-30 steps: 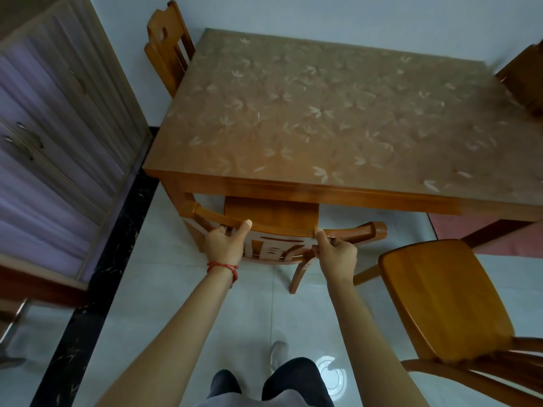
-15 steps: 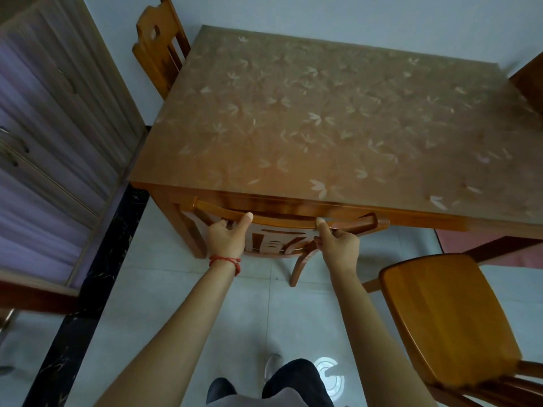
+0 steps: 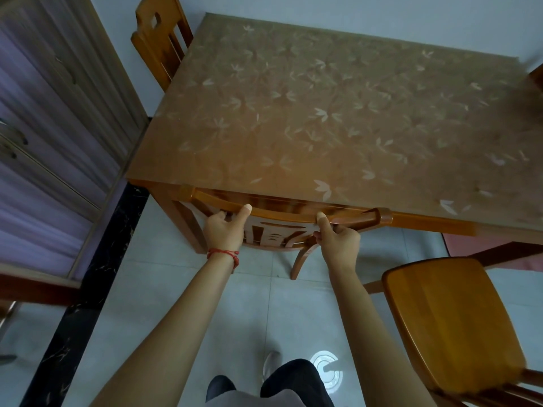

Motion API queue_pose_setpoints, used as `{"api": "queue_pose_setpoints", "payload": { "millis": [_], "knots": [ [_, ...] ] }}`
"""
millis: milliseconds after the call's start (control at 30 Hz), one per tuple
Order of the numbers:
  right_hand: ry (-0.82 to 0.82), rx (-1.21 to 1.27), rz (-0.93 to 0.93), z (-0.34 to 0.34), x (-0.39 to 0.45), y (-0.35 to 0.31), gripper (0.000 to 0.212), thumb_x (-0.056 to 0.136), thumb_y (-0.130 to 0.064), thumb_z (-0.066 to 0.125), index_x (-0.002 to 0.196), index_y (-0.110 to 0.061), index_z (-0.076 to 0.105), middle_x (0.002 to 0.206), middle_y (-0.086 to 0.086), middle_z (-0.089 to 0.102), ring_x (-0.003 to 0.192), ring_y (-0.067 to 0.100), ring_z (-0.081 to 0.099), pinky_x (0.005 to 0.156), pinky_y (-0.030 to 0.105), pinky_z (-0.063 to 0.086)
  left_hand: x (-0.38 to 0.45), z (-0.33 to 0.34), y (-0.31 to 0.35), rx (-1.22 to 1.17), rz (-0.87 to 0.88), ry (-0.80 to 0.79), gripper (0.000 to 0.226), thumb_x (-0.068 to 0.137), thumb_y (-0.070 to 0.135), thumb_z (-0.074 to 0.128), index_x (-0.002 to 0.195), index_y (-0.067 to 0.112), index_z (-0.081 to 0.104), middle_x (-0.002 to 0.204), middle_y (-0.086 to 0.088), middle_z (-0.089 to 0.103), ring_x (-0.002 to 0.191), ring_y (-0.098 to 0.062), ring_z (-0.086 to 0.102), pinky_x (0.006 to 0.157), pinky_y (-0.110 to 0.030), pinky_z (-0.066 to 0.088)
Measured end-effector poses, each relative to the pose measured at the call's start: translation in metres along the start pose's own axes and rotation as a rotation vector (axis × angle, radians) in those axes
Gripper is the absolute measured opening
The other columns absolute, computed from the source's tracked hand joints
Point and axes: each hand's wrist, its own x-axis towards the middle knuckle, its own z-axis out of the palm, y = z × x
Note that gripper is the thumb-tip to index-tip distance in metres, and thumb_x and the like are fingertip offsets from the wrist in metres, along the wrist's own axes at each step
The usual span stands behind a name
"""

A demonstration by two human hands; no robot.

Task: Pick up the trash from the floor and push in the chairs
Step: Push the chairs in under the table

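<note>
Chair (image 3: 282,214) now under table (image 3: 323,113), both grips closed on it

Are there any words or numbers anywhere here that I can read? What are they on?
None can be read.
The chair back held by the left hand and right hand has carved cut-out shapes that could be a character, too hidden to read.
The table cover shows only a leaf pattern, no letters.

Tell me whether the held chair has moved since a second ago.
Yes. The chair has gone further in under the table: its seat, earlier showing below the table edge, is now hidden, and its top rail sits at that edge.
</note>
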Motion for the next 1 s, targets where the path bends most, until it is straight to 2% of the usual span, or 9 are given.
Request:
{"api": "queue_pose_setpoints", "payload": {
  "millis": [133, 300, 467, 567, 700, 800, 867, 933, 1000],
  "knots": [
    [-0.011, -0.008, 0.0, 0.0, -0.001, 0.0, 0.045, 0.084, -0.035, 0.062, 0.081, 0.01, 0.064, 0.079, 0.02, 0.07, 0.076, 0.03, 0.069, 0.066, 0.031, 0.054, 0.0, 0.0, 0.0, 0.015, -0.005, 0.003, 0.034, 0.08, 0.031, 0.066, 0.074, -0.003, 0.064, 0.066, -0.003, 0.06, 0.064, -0.009, 0.056, 0.054, -0.017, 0.037],
    [-0.01, -0.009, 0.001, -0.001, -0.002, -0.001, 0.045, 0.083, -0.036, 0.062, 0.077, 0.009, 0.063, 0.077, 0.021, 0.07, 0.075, 0.033, 0.068, 0.073, 0.04, 0.057, 0.0, -0.001, 0.0, -0.007, -0.02, -0.005, 0.035, 0.079, 0.031, 0.067, 0.073, -0.003, 0.064, 0.063, -0.003, 0.06, 0.067, -0.018, 0.059, 0.058, -0.018, 0.04],
    [-0.051, 0.016, 0.003, -0.002, -0.005, -0.001, 0.035, 0.085, -0.035, 0.06, 0.07, -0.004, 0.062, 0.07, 0.007, 0.067, 0.071, 0.022, 0.067, 0.061, 0.026, 0.05, 0.002, -0.002, -0.002, -0.014, -0.053, -0.02, 0.032, 0.077, 0.032, 0.068, 0.063, 0.005, 0.06, 0.062, -0.003, 0.06, 0.073, -0.026, 0.063, 0.072, -0.033, 0.05],
    [-0.077, -0.004, 0.001, -0.004, -0.008, -0.002, 0.033, 0.087, -0.037, 0.056, 0.065, -0.012, 0.055, 0.067, 0.001, 0.062, 0.068, 0.017, 0.063, 0.055, 0.022, 0.043, -0.002, -0.004, 0.0, 0.001, -0.064, -0.022, 0.033, 0.077, 0.035, 0.067, 0.061, 0.008, 0.058, 0.061, -0.003, 0.06, 0.073, -0.026, 0.062, 0.072, -0.032, 0.048],
    [-0.124, -0.089, -0.053, -0.01, -0.015, 0.002, 0.031, 0.091, -0.035, 0.051, 0.072, -0.011, 0.055, 0.063, -0.003, 0.055, 0.06, 0.01, 0.053, 0.052, 0.018, 0.034, -0.007, -0.012, 0.001, 0.072, -0.041, -0.053, 0.039, 0.082, 0.038, 0.062, 0.078, -0.001, 0.063, 0.077, -0.013, 0.064, 0.084, -0.031, 0.062, 0.075, -0.034, 0.048],
    [-0.125, -0.14, -0.104, -0.016, -0.026, 0.009, 0.034, 0.092, -0.033, 0.048, 0.104, -0.003, 0.058, 0.088, 0.003, 0.065, 0.084, 0.018, 0.061, 0.066, 0.02, 0.045, -0.016, -0.019, -0.002, 0.123, -0.013, -0.092, 0.048, 0.085, 0.035, 0.059, 0.109, -0.007, 0.059, 0.112, -0.024, 0.062, 0.109, -0.037, 0.055, 0.092, -0.043, 0.045],
    [-0.117, -0.165, -0.152, -0.023, -0.037, 0.011, 0.036, 0.092, -0.031, 0.048, 0.117, -0.005, 0.054, 0.097, 0.004, 0.065, 0.095, 0.019, 0.062, 0.075, 0.021, 0.045, -0.027, -0.026, -0.004, 0.148, -0.001, -0.135, 0.055, 0.086, 0.033, 0.058, 0.129, 0.0, 0.046, 0.133, -0.019, 0.051, 0.122, -0.03, 0.047, 0.101, -0.04, 0.039],
    [-0.116, -0.196, -0.234, -0.03, -0.051, 0.012, 0.029, 0.092, -0.027, 0.05, 0.114, -0.01, 0.056, 0.1, 0.008, 0.066, 0.095, 0.022, 0.062, 0.07, 0.016, 0.044, -0.038, -0.032, -0.007, 0.189, 0.072, -0.189, 0.055, 0.087, 0.032, 0.057, 0.134, 0.006, 0.042, 0.139, -0.015, 0.045, 0.127, -0.027, 0.043, 0.104, -0.04, 0.037],
    [-0.106, -0.256, -0.269, -0.036, -0.065, 0.016, 0.034, 0.092, -0.028, 0.051, 0.123, -0.013, 0.052, 0.116, 0.008, 0.062, 0.105, 0.02, 0.057, 0.08, 0.022, 0.046, -0.047, -0.039, -0.012, 0.293, 0.187, -0.223, 0.053, 0.088, 0.03, 0.056, 0.134, 0.007, 0.042, 0.14, -0.014, 0.043, 0.13, -0.027, 0.039, 0.106, -0.041, 0.034]
  ]
}}
